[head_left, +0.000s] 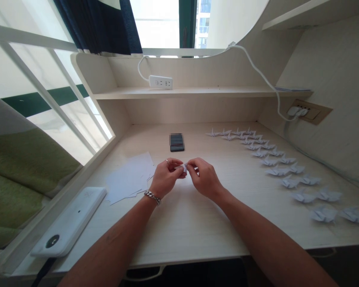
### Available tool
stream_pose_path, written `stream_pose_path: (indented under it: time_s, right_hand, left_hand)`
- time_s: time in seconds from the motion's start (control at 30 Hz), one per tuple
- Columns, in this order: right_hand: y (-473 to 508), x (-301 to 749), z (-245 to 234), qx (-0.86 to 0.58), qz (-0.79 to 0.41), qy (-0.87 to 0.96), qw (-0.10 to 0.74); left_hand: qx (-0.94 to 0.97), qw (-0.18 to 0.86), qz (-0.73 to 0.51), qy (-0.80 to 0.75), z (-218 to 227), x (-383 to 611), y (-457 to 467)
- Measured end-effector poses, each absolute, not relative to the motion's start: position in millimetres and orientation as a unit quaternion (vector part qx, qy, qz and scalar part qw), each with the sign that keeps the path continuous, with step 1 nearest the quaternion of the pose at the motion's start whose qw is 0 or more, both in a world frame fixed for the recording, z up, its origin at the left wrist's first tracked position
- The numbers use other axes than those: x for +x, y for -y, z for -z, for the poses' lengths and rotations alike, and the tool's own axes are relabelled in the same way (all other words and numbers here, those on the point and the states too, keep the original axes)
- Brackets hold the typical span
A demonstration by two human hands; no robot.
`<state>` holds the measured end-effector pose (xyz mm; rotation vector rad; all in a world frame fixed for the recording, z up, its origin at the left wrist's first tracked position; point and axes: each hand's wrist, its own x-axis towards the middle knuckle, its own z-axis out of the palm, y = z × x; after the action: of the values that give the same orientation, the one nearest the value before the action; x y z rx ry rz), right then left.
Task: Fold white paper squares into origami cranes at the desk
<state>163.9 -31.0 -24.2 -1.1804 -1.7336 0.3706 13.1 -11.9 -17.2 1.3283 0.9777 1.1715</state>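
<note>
Between my two hands, above the middle of the desk, is a small piece of folded white paper [184,168]. My left hand [165,175], with a ring and a chain bracelet, pinches it from the left. The fingertips of my right hand [204,175] are closed on its right side. Much of the paper is hidden by my fingers, so its exact shape cannot be made out. Left of my left hand lies a loose stack of white paper sheets [128,179]. Folded white paper cranes [277,170] stand in rows on the right.
A dark phone-like device [177,142] lies beyond my hands. At the left edge is a white power bank [74,219] with a dark cable. A power strip [160,82] rests on the shelf [191,92]. White cables run to a wall socket [312,111].
</note>
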Motion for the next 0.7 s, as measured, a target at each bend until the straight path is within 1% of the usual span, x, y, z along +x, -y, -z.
stream_pose_path:
  time_s: [0.1, 0.17, 0.27, 0.33, 0.43, 0.5, 0.6, 0.7]
  right_hand:
    - [25.8, 164.1, 28.6, -0.505, -0.259, 0.649, 0.508]
    - [23.5, 164.8, 30.4, -0.518, -0.294, 0.632, 0.496]
    - [24.9, 165.9, 28.1, -0.531, -0.236, 0.664, 0.469]
    - [28.4, 166.3, 24.2, -0.525, -0.181, 0.7, 0.449]
    - [33.8, 166.5, 18.7, -0.523, -0.131, 0.738, 0.407]
    - [36.2, 166.3, 16.7, -0.531, -0.1, 0.755, 0.372]
    - [37.7, 165.9, 15.6, -0.549, -0.062, 0.766, 0.328]
    - [36.5, 166.2, 16.4, -0.571, -0.072, 0.759, 0.306]
  left_hand:
    - [0.543, 0.507, -0.526, -0.414, 17.4, 13.3, 10.9]
    - [0.557, 0.474, -0.536, -0.421, 18.2, 13.2, 11.0]
    - [0.609, 0.401, -0.528, -0.435, 19.6, 12.4, 12.9]
    - [0.661, 0.322, -0.509, -0.448, 19.6, 11.3, 15.1]
    - [0.733, 0.187, -0.464, -0.46, 18.0, 9.6, 18.1]
    - [0.764, 0.127, -0.44, -0.455, 17.1, 8.8, 19.1]
    - [0.789, 0.086, -0.425, -0.435, 17.2, 8.4, 19.4]
    - [0.8, 0.076, -0.421, -0.42, 18.4, 8.4, 19.2]
